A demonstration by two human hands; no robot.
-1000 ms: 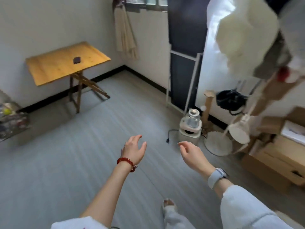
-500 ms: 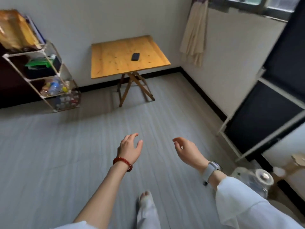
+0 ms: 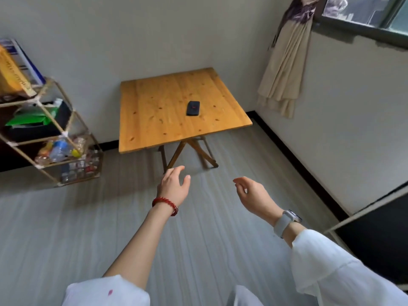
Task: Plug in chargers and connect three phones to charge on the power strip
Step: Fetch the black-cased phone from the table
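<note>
Person's left hand [image 3: 174, 187] & right hand [image 3: 251, 195] are hanging loose over the floor, fingers apart, holding nothing, prob bc they're walking up. One dark phone [image 3: 193, 108] is lying flat mid wooden table [image 3: 154, 120] further on. No chargers/power strip showing.

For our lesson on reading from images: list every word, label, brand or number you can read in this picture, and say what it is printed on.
No text here can be read with confidence.
Yellow box on top of the shelf rack: dark lettering runs along it, too blurred to read.
Dark phone on the wooden table: a small red mark, not legible.
Bottles on the lower shelf: labels too small to read.
</note>
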